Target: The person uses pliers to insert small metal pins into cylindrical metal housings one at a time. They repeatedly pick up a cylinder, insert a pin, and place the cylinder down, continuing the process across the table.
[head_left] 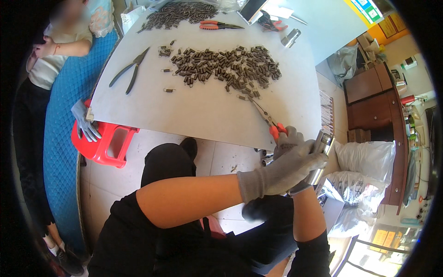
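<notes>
My left hand [293,168], in a grey knit glove, crosses over the right and has its fingers round a shiny metal cylinder [323,145]. Mostly hidden behind it is my right hand [287,139], also gloved. Its curled fingers are at the red handles of long-nose pliers [270,121]. The pliers' jaws reach over the table's near edge, their tips beside the closest springs. A wide heap of small dark coil springs [221,69] with hooked ends spreads across the white table [194,111]. A few springs lie apart on its left.
Dark-handled pliers [129,71], orange-handled pliers [221,25], a second spring heap [177,15] and another metal cylinder [290,38] lie on the table. A red stool [108,147] bears a grey glove [84,121]. A person [60,51] sits on the blue quilted seat [67,120]. White sacks [364,159] stand right.
</notes>
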The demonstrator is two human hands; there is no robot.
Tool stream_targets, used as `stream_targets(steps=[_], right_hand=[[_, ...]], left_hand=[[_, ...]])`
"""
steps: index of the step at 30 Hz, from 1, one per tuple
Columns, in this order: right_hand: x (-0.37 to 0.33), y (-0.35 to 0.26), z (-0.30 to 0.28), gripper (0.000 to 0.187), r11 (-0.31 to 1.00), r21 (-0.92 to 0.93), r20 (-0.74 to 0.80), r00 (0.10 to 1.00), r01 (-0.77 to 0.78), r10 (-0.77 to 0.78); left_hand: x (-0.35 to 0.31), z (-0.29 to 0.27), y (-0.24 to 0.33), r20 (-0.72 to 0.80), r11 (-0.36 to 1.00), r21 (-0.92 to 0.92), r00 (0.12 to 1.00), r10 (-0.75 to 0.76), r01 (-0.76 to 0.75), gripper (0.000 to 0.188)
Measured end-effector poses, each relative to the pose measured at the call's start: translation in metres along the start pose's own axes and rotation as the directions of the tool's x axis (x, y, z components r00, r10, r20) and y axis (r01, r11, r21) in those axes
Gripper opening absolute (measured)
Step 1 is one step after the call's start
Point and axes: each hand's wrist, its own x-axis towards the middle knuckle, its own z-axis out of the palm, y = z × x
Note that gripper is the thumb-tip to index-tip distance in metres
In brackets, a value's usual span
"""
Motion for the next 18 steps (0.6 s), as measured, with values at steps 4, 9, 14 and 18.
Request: stream_targets(steps=[4,9,14,18], right_hand=[[-0.002,0.009,0.015,0.037,0.9,-0.434,-0.172,0.979,0.027,-0.113],[-0.023,0.037,0.005,0.022,0.513,0.858,0.033,0.999,-0.032,0.006],[-0.037,0.039,-0.031,0.022,0.379,0.92,0.046,0.987,-0.101,0.153],[-0.046,0.033,-0.04,0.024,0.344,0.933,0.042,0.981,-0.107,0.191]], left_hand=[[0.001,-0.006,0.007,0.0,0.993,0.101,0.998,0.063,-0.063,0.027],[-0.006,-0.022,0.018,-0.016,0.961,0.013,0.961,0.276,-0.276,0.032],[-0.018,-0.035,0.033,-0.264,0.949,0.092,0.912,0.315,-0.301,0.047],[-0.021,-0.039,0.044,-0.229,0.941,-0.101,0.928,0.293,-0.322,0.057]])
